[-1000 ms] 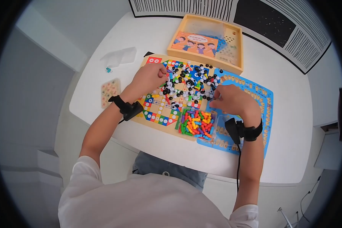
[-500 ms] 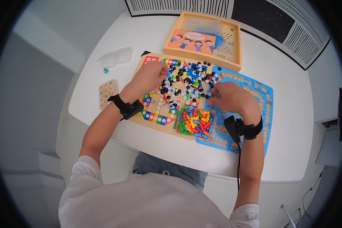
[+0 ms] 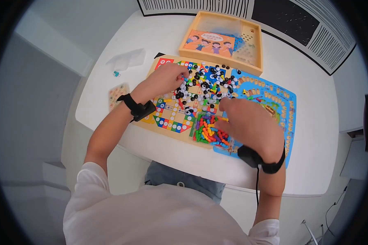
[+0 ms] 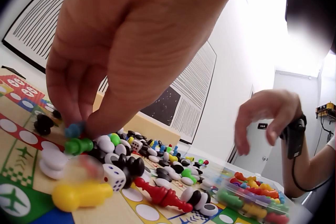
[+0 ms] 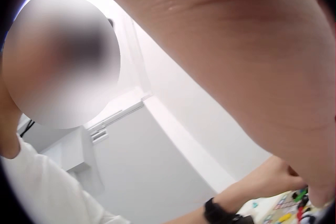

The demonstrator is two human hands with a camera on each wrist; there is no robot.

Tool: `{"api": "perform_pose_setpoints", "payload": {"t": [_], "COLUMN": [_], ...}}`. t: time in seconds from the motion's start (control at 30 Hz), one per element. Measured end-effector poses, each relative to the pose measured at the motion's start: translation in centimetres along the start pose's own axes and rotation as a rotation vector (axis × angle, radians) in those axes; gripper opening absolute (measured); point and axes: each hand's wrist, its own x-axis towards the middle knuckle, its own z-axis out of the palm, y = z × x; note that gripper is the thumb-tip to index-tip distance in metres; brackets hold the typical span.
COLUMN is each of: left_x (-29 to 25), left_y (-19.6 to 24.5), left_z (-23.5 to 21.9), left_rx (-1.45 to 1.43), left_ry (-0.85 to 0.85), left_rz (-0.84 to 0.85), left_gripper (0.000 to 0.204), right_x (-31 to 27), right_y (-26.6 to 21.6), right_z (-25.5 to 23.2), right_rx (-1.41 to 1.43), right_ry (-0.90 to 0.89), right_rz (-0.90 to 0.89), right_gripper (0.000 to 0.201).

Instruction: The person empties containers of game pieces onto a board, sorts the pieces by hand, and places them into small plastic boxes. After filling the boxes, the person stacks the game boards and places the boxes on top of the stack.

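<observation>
My left hand reaches low over the left side of a colourful flying-chess board. In the left wrist view, its thumb and fingers pinch a small blue pawn, just above a green pawn. Black and white round pieces lie heaped on the board, mixed with coloured pawns and dice. A yellow pawn, a white die and a red pawn lie closest to that wrist. Fingers apart and holding nothing, my right hand hovers beside a clear tub of coloured pawns.
A blue game board lies on the right, partly under my right arm. Behind stands a wooden box with an orange booklet. At left are an empty clear tray, a small teal piece and a container of wooden discs.
My right hand has moved from the right edge of the heap down towards the pawn tub, its fingers spreading. The left hand has shifted slightly right along the heap.
</observation>
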Motion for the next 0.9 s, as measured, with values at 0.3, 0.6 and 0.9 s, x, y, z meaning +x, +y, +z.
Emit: {"api": "perform_pose_setpoints", "payload": {"t": [0.3,0.6,0.9], "left_x": [1.1,-1.5,-2.7], "left_y": [-1.1,0.4,1.4], "left_z": [-0.9,-5.5,-7.8], "left_rx": [0.103,0.033,-0.163], "left_ry": [-0.080,0.080,0.098], "left_rz": [0.060,-0.048,-0.108], "left_gripper": [0.015,0.016,0.014], "right_x": [-0.2,8.9,8.0], "right_y": [-8.8,-15.9,-14.9], "right_z": [11.5,21.1,20.3], "right_rx": [-0.242,-0.216,-0.096], "right_ry": [-0.080,0.589,0.347], "right_rz": [-0.629,-0.519,-0.437], "right_gripper": [0.021,0.019,0.020]}}
